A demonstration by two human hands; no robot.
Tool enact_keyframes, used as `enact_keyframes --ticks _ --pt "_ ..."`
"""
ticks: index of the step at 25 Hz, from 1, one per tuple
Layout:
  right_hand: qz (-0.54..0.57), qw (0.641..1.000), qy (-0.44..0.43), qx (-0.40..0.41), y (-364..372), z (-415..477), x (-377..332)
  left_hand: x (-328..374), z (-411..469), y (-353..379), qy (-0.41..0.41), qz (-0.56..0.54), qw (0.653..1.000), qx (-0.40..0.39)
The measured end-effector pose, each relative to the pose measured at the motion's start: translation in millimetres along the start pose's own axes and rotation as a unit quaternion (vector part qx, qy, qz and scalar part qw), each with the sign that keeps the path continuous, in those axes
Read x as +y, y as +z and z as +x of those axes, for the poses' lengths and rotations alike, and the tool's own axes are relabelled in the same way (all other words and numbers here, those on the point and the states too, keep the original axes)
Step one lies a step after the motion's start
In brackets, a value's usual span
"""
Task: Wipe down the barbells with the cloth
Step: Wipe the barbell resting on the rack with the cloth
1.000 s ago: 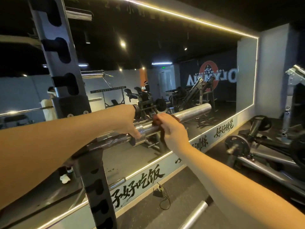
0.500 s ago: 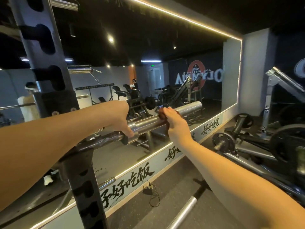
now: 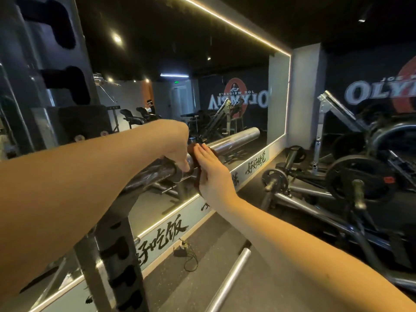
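Note:
A steel barbell [image 3: 236,138] rests on a rack, its bare sleeve pointing away to the right. My left hand [image 3: 177,147] grips the bar just at the collar, fingers curled over the top. A dark brown cloth [image 3: 198,176] is wrapped on the sleeve right beside that hand. My right hand [image 3: 211,170] presses the cloth against the sleeve, its fingers straight and laid over the cloth. Most of the cloth is hidden under the palm.
The dark rack upright [image 3: 117,255] stands at the near left. A wall mirror [image 3: 225,86] runs behind the bar. Another bar [image 3: 231,278] and a cable [image 3: 189,255] lie on the floor. A plate-loaded machine [image 3: 349,183] fills the right.
My right hand has slid with the cloth back along the sleeve toward the collar and now lies flatter. The left hand keeps its grip. The view has turned right.

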State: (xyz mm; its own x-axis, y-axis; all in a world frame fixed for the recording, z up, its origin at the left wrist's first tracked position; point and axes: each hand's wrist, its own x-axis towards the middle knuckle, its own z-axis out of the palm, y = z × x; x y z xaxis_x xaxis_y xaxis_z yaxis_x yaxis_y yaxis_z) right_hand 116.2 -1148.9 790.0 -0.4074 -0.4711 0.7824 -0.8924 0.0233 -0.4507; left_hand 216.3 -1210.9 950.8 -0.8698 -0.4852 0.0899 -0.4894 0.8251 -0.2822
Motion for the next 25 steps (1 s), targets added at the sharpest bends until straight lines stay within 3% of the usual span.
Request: enact_keyframes --ticks 7,11,15,18,21,25 --pt "-0.02 0.999 0.032 -0.018 2 -1 -10 3 -1 4 0.024 0.056 0.998 0.017" --pt "0.027 0.998 0.042 -0.043 -3 9 -7 3 -2 4 0.015 0.049 0.999 0.015" --pt "0.054 0.996 0.01 -0.073 -13 30 2 17 -3 12 -0.055 0.032 0.997 0.04" --pt "0.086 0.995 0.016 -0.04 -14 39 11 24 -8 21 -0.119 -0.019 0.991 0.052" --pt "0.151 0.988 -0.034 0.001 0 30 9 24 -20 29 -0.164 -0.066 0.981 0.075" --pt "0.152 0.977 -0.143 -0.053 -7 24 47 30 -24 52 -0.187 -0.048 0.972 0.13"
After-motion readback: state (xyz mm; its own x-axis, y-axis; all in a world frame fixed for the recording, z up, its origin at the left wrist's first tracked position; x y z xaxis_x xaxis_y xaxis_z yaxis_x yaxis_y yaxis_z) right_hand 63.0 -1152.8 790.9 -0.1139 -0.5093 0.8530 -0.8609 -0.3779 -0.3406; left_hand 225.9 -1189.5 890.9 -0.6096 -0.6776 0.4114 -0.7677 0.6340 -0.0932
